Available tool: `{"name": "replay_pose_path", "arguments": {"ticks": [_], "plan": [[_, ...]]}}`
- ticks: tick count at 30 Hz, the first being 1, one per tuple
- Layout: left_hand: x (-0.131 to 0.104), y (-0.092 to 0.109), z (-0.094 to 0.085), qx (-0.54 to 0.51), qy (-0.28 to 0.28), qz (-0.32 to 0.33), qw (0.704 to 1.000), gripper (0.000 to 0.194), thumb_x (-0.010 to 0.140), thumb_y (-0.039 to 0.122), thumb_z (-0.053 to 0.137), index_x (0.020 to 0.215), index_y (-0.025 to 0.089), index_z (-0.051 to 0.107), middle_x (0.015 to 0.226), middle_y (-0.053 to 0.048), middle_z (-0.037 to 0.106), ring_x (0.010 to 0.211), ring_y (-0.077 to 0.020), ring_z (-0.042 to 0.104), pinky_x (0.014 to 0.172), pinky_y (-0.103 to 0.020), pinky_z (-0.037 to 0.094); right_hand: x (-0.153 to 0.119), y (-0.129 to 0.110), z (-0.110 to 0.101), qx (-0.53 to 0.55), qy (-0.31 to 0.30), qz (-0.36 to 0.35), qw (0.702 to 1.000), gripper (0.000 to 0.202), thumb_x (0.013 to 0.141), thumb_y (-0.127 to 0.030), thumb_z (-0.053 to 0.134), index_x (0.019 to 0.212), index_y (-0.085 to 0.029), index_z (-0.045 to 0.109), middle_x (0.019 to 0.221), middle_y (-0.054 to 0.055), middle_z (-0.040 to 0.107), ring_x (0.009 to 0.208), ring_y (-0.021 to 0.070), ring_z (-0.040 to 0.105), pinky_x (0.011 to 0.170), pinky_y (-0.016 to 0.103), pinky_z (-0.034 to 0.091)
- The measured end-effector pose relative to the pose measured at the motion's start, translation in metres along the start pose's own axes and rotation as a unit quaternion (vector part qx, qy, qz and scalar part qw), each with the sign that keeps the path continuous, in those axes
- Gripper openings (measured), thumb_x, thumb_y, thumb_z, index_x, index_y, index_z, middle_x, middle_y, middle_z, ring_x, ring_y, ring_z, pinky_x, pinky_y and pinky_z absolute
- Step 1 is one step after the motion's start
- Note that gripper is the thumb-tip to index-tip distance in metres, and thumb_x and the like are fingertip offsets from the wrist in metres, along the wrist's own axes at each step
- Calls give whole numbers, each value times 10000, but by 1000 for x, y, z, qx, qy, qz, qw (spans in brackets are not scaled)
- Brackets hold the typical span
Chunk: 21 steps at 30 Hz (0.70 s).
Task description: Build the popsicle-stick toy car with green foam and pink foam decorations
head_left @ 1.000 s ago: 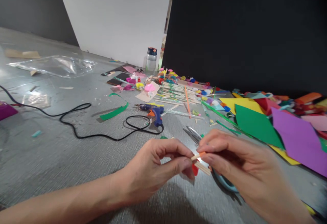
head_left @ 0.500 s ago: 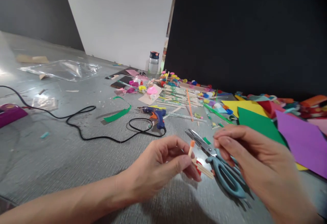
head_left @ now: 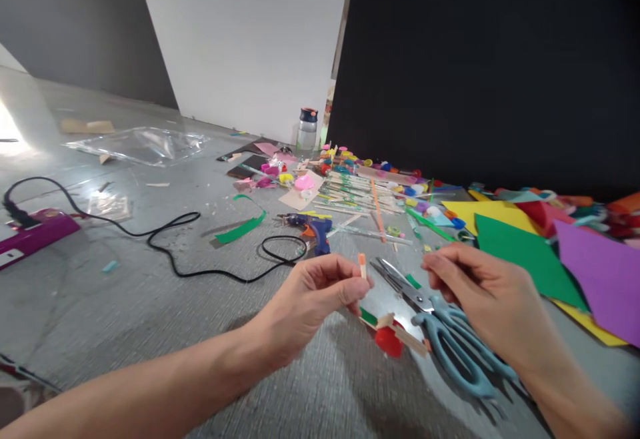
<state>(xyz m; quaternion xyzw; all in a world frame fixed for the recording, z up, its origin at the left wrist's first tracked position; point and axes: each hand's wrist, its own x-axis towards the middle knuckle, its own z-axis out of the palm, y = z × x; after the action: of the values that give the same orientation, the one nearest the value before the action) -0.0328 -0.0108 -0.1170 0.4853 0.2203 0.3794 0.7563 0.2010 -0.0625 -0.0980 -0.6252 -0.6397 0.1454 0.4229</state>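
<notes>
My left hand (head_left: 325,295) pinches a small wooden stick (head_left: 363,267) with an orange tip, held upright. Just right of and below those fingers is a small assembly of wooden pieces (head_left: 411,340) with a red round part (head_left: 389,339) and a green strip (head_left: 369,317); whether my left hand touches it I cannot tell. My right hand (head_left: 475,285) is closed, thumb against fingers, above the handles of the blue-grey scissors (head_left: 453,352). Anything between its fingertips is too small to make out. The scissors' blades point up and left, between my hands.
A blue glue gun (head_left: 320,231) with a black cable (head_left: 220,275) lies ahead. A purple power strip (head_left: 43,233) is at left. Craft sticks (head_left: 350,189), a bottle (head_left: 307,130) and coloured sheets (head_left: 520,252) are farther off and to the right.
My left hand has shifted slightly left, and the orange-tipped stick is more upright. More of the red part and green strip shows. The view has turned a little left.
</notes>
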Motion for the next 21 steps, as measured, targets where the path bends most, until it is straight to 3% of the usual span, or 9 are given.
{"name": "replay_pose_path", "arguments": {"ticks": [2,4,7,9,12,13,16,21], "plan": [[1,0,0,-11,4,8,1000,252,766,325,820,731,141,653,706,31,605,640,-77,548,689,-236,426,0,0,0,14,-5,-4,1000,198,991,-429,618,985,-233,648,771,-15,619,626,145,532,549,247,423],[2,-1,0,-21,18,11,1000,271,745,329,836,722,135,648,684,35,597,617,-69,537,671,-228,413,4,-1,1,6,-27,-3,1000,251,993,-466,599,933,-225,640,742,-11,609,626,153,537,548,253,423],[1,-3,1,-33,43,11,998,275,737,321,833,703,130,638,657,36,586,588,-61,522,640,-215,404,19,-7,8,-36,-98,-9,994,382,1009,-533,513,828,-217,628,684,-7,589,592,159,525,537,272,407],[0,-3,2,-37,49,20,998,273,736,326,827,704,130,640,642,34,584,574,-63,521,622,-210,412,38,-12,19,-63,-148,-16,987,336,1001,-493,522,855,-219,650,701,-9,608,615,167,550,560,279,419],[1,5,-1,-39,62,63,995,244,767,332,797,740,137,652,616,33,579,548,-70,522,591,-210,430,75,-18,49,-106,-199,-6,974,195,976,-344,606,850,-209,668,756,-21,651,710,168,613,649,275,461],[3,9,-4,-40,72,88,993,225,786,324,779,751,141,653,622,32,582,547,-72,524,589,-210,439,88,-19,62,-124,-213,12,969,235,997,-334,597,819,-190,654,728,-24,637,694,161,617,660,276,479],[9,23,-15,-47,117,171,977,190,827,289,743,747,154,637,657,29,599,568,-72,534,600,-202,462,122,-16,102,-175,-266,100,943,339,1034,-445,585,882,-150,652,770,-9,641,628,136,615,640,291,544],[17,33,-28,-92,147,209,963,208,805,287,771,725,165,622,661,30,616,583,-79,538,593,-194,473,141,-11,145,-174,-335,176,909,282,1021,-420,623,1066,-143,658,966,39,673,762,166,665,691,321,588]]}}
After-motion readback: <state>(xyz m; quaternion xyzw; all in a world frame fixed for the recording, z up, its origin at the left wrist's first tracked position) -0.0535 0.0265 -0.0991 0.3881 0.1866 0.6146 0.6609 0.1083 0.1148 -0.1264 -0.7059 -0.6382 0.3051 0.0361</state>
